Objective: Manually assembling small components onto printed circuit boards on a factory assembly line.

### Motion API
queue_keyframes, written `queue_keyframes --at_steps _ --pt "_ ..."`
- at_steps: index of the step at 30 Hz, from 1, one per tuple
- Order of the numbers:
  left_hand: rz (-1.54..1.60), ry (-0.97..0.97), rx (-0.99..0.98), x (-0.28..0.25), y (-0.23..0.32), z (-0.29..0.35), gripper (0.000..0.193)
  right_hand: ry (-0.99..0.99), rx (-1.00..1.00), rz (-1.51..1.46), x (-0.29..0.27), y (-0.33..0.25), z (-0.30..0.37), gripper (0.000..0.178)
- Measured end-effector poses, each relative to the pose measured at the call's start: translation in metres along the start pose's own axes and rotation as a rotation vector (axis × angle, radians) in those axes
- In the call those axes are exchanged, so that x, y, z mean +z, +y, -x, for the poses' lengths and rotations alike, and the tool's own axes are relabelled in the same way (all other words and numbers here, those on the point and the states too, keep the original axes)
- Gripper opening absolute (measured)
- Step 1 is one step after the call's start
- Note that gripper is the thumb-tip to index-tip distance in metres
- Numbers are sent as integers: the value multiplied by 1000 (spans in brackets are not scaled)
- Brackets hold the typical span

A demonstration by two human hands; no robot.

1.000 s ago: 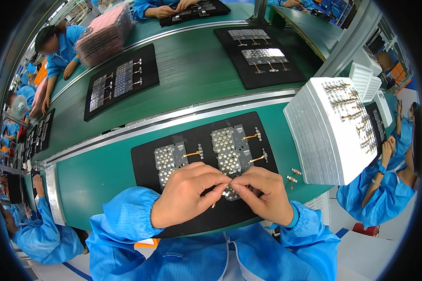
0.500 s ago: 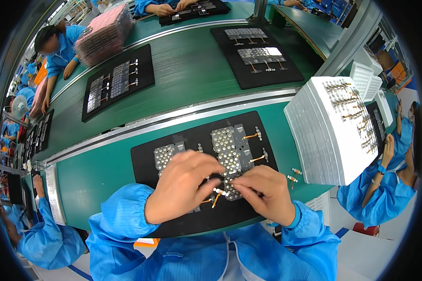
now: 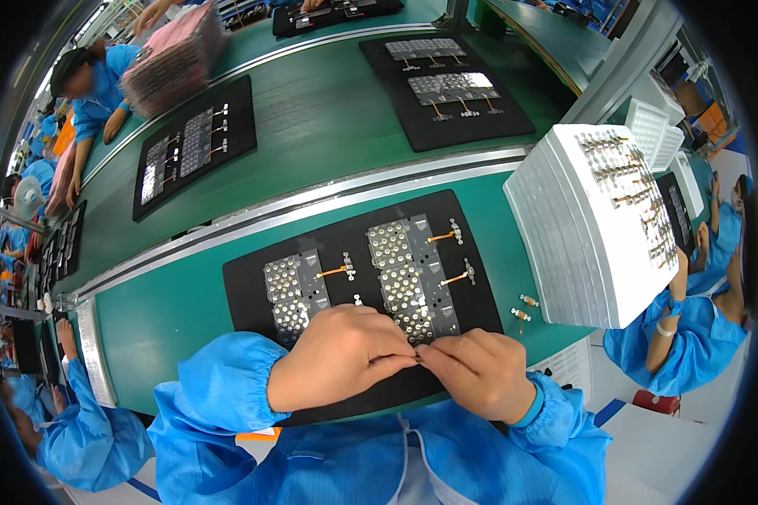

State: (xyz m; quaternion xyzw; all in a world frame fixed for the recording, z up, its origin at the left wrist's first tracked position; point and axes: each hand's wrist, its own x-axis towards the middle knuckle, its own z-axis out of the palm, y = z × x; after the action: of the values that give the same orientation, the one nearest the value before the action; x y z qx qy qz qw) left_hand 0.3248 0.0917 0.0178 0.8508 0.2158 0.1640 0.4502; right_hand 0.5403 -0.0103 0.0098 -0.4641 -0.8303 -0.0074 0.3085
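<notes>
My left hand [image 3: 345,358] and my right hand [image 3: 478,370] meet over the near part of a black mat [image 3: 345,236]. Their thumbs and forefingers are pinched together, fingertip to fingertip. A tiny dark bit shows between them, too covered to name. Just beyond the fingers lies the right-hand grey panel [image 3: 400,278], covered with round metallic discs. A similar left panel [image 3: 286,282] is partly hidden behind my left hand. Short orange flex cables with small connectors, such as one flex cable [image 3: 337,271], stick out from the panels' right sides.
Right of the mat stands a stack of white trays [image 3: 556,244] with rows of flex cables on top. Two loose flex cables [image 3: 522,315] lie beside it. Beyond a metal rail, a green conveyor belt [image 3: 312,118] carries more black mats with panels. Co-workers sit left and right.
My hands have come together and slightly nearer to me; earlier they were apart over the right panel, with a flex cable by the left fingers. The view has shifted slightly.
</notes>
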Motion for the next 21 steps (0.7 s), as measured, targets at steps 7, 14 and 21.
queue_keyframes --at_steps 7,14,21 --pt "-304 185 360 7 10 -10 16 -173 664 -952 -17 14 8 10" --pt "-380 257 389 14 7 -23 26 -150 586 -805 -25 36 3 8" --pt "-500 -39 230 36 -6 -24 39 -328 588 -597 -20 67 9 4"
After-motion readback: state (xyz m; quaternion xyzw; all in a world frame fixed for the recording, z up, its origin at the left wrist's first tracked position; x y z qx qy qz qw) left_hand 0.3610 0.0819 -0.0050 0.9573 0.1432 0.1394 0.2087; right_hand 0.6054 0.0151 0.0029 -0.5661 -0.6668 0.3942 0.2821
